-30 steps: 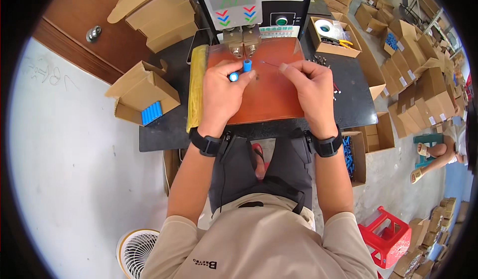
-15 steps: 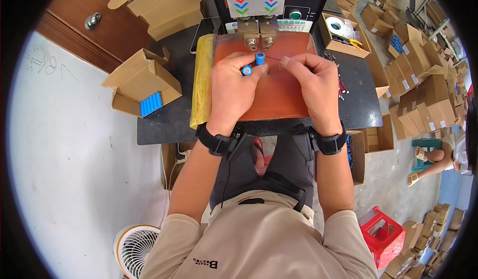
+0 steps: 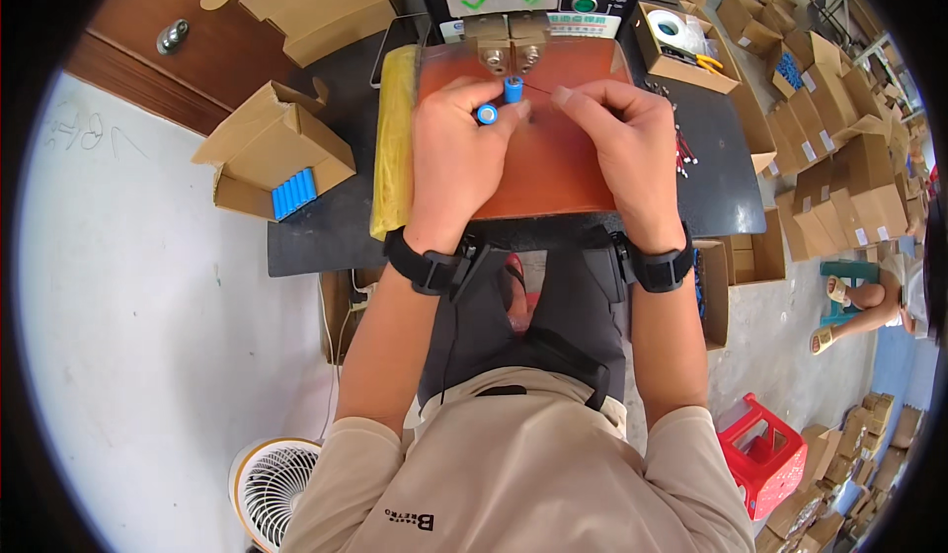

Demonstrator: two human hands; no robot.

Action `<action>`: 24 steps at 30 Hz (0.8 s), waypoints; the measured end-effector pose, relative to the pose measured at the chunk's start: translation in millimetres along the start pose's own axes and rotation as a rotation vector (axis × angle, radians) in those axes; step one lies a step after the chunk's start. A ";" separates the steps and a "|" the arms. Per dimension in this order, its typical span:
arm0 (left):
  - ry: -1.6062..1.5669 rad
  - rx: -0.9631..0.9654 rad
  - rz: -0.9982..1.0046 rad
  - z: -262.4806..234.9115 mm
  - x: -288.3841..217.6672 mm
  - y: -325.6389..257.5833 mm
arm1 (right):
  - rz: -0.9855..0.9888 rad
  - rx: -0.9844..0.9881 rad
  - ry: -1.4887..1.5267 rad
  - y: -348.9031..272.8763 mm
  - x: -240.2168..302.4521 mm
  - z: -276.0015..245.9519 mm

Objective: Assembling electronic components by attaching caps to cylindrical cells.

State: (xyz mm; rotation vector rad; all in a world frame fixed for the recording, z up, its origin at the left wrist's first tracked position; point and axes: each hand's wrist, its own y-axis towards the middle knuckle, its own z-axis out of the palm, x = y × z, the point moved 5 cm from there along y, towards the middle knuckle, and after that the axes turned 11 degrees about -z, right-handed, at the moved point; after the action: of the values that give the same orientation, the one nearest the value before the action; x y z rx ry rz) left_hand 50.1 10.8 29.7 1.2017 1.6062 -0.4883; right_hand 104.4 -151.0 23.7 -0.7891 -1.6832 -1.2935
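Observation:
In my left hand (image 3: 456,153), closed at the near side of the spot welder, are two blue cylindrical battery cells. One battery cell (image 3: 513,91) stands upright just below the welder's metal electrode holders (image 3: 509,44); whether it touches the tips is too small to tell. The other battery cell (image 3: 486,116) points its pale end up between my fingers. Thumb and forefinger of my right hand (image 3: 627,143) pinch a thin dark wire (image 3: 538,90) that runs left to the top of the upright cell. Both hands are over an orange-brown mat (image 3: 553,183).
An open cardboard box (image 3: 321,148) with several blue cells (image 3: 293,195) stands left. Yellow plastic wrap (image 3: 393,148) lines the mat's left edge. Loose red-and-black leads (image 3: 683,148) lie right of my hand. A box (image 3: 686,54) behind them holds tape and pliers. Nearby stands a red stool (image 3: 760,454).
The whole view has shifted slightly, so the table and hands appear higher. Both hands keep their hold on the cells and the wire, with little visible movement relative to the welder.

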 end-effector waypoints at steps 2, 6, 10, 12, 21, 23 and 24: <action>-0.001 0.007 -0.001 0.3 1.3 0.2 | -0.052 0.033 -0.006 -2.4 1.3 2.3; 0.041 0.008 0.029 -0.3 2.4 1.4 | -0.143 0.035 -0.020 -8.3 1.8 -7.2; 0.013 0.043 -0.040 1.3 7.6 0.9 | 0.014 0.158 -0.004 -18.1 9.0 -15.3; 0.044 0.027 -0.028 2.3 9.8 1.9 | 0.072 0.155 0.043 -20.1 10.2 -15.3; -0.113 -0.013 -0.022 -3.3 17.3 -5.3 | -0.016 0.010 0.094 -24.9 15.7 -17.7; -0.029 -0.009 -0.064 -12.0 0.9 -15.1 | -0.078 -0.048 0.248 -25.6 22.6 -18.1; -0.028 -0.012 -0.067 -17.2 0.4 -13.4 | -0.075 -0.044 0.250 -24.9 25.0 -17.9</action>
State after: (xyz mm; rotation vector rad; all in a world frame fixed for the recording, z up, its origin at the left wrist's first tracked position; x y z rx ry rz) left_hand 30.1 18.8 32.9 1.1304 1.6279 -0.5353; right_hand 76.2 -175.2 37.4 -0.5671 -1.5004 -1.4226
